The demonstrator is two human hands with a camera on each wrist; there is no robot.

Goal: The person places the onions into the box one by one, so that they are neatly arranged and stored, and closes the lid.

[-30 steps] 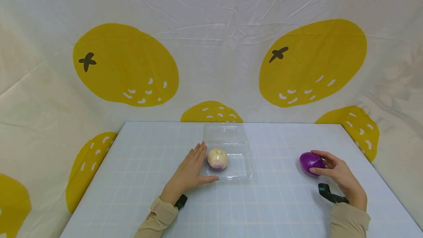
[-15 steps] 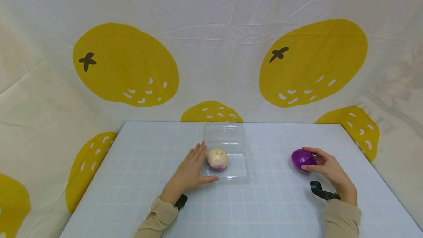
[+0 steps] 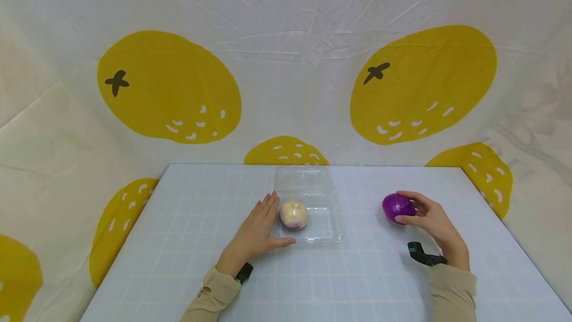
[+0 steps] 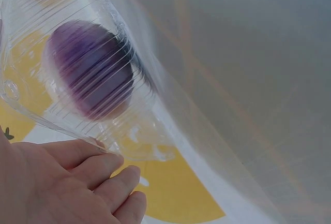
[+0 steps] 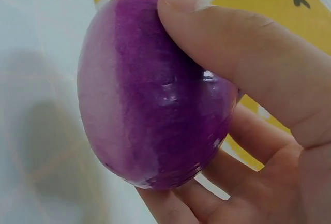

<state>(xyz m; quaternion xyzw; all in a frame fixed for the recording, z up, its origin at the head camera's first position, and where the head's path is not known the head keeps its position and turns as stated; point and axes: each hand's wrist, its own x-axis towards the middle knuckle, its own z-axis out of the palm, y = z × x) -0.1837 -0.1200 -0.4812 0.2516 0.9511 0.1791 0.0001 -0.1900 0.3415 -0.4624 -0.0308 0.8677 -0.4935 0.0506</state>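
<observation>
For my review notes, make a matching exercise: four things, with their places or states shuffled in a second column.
1. left hand
2. right hand
3. pale round item
4. clear lid

A. holding the purple item
B. open at the container's far side
C. inside the container
D. at the container's left edge

Pairs: 1-D, 2-A, 3-C, 4-B

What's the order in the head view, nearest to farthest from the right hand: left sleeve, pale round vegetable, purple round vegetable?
From the right hand:
1. Purple round vegetable: gripped by that hand, right of the clear container.
2. Pale round vegetable: in the container's left part.
3. Left sleeve: farthest, lower left of the view.
</observation>
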